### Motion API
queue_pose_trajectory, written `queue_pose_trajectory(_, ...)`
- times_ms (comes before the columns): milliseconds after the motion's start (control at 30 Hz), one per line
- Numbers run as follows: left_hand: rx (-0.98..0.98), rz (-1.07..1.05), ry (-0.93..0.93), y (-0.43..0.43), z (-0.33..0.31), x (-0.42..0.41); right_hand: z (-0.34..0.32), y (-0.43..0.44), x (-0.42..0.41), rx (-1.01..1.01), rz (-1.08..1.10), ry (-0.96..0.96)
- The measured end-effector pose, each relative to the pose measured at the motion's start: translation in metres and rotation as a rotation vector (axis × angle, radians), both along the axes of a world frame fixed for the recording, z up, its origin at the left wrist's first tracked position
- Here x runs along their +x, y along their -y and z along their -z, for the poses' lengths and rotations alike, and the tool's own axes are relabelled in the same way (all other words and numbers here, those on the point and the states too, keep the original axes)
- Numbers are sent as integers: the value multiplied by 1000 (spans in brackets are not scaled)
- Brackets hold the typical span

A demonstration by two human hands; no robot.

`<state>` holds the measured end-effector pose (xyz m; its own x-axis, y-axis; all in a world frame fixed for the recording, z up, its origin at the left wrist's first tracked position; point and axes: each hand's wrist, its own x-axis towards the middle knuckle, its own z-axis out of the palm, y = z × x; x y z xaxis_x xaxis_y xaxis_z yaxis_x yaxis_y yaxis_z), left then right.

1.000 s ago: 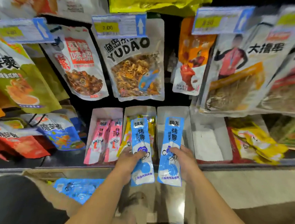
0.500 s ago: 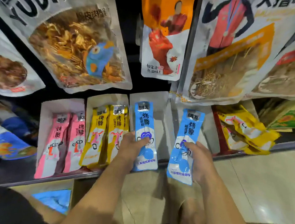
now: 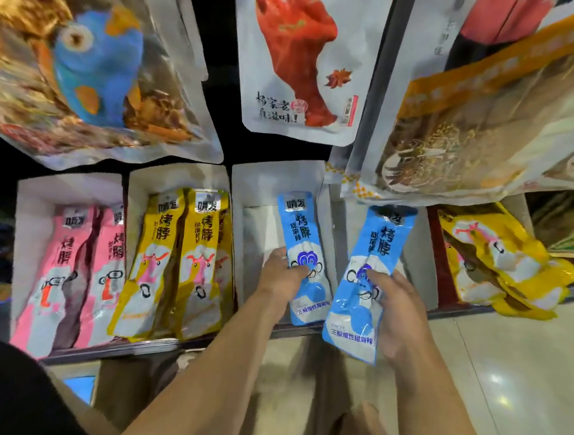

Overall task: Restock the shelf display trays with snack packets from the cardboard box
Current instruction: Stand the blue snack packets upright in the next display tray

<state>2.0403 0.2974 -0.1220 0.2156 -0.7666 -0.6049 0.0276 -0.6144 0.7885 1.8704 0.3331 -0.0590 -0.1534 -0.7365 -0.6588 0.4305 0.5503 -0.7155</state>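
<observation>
Left hand (image 3: 282,278) pinches a blue packet (image 3: 305,246) lying lengthwise in the white tray (image 3: 270,188) straight ahead, right hand (image 3: 398,315) grips a second blue packet (image 3: 365,292), top end pointing into the neighbouring tray (image 3: 419,262) just beyond its fingers.

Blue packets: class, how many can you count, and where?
2. One blue packet is in the left hand, over the white tray; the other packet is in the right hand, beside it. A blue patch at lower left may be more.
</observation>
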Motion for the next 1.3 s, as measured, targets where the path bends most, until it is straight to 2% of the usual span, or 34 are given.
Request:
queue_pose_trajectory(133,16,94,135,-3,17,-5,5,0,-4,13,11,-22)
queue_pose_trajectory(267,-49,255,406,-7,24,-2,7,-1,-5,10,-3,-31)
queue_pose_trajectory(333,-11,278,520,-7,24,1,8,-1,-4,4,-4,-24)
queue_pose_trajectory(433,24,249,588,-10,17,9,9,1,-2,-4,-7,-9)
queue_pose_trajectory(500,-46,202,627,-12,6,18,7,3,2,-15,-20,3)
queue_pose_trajectory(667,-370,25,819,-21,-34,41,-3,13,26,-66,-85,-13)
queue_pose_trajectory(733,-422,-18,879,-24,-37,54,-5,19,38,-96,-133,-38)
queue_pose_trajectory(833,-365,-55,880,-28,-26,77,-6,23,56,-133,-225,-65)
queue_pose_trajectory(933,-283,8,807,-30,-17,88,-2,26,76,-156,-313,-98)
queue_pose_trajectory(1300,-312,27,706,-31,-17,97,63,43,131,-77,-465,-347)
